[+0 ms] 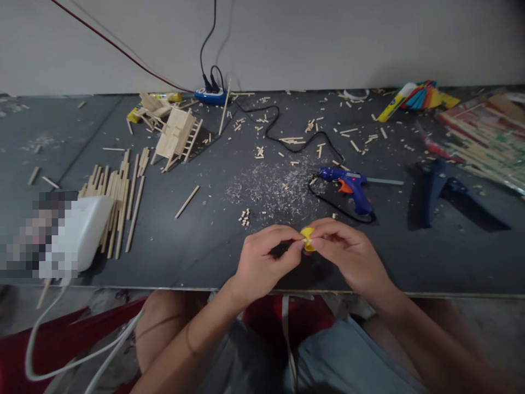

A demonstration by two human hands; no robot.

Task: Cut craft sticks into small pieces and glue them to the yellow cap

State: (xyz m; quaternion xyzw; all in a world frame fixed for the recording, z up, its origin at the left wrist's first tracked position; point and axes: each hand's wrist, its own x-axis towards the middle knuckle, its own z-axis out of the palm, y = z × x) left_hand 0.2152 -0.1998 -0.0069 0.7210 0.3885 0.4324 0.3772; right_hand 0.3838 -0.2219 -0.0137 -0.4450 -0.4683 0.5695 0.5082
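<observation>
Close to the table's front edge, my left hand [268, 257] and my right hand [348, 251] meet fingertip to fingertip. Between them is a small, thin, curved yellow piece [308, 241], pinched from both sides; its exact kind does not show. Something tiny and pale sits at the fingertips in front of it, too small to name. Just beyond my hands lies a little pile of short cut wood bits [245, 216]. A blue glue gun [346, 183] with an orange trigger rests on its side past my right hand.
Left are a stick-built model [176, 137], wooden sticks [118, 202] and a white power bank [92, 230] with a cable. A blue power strip [211, 97] stands by the wall. Right are a dark blue folded tool [435, 191], a glue stick [397, 102] and packaged sticks [488, 137].
</observation>
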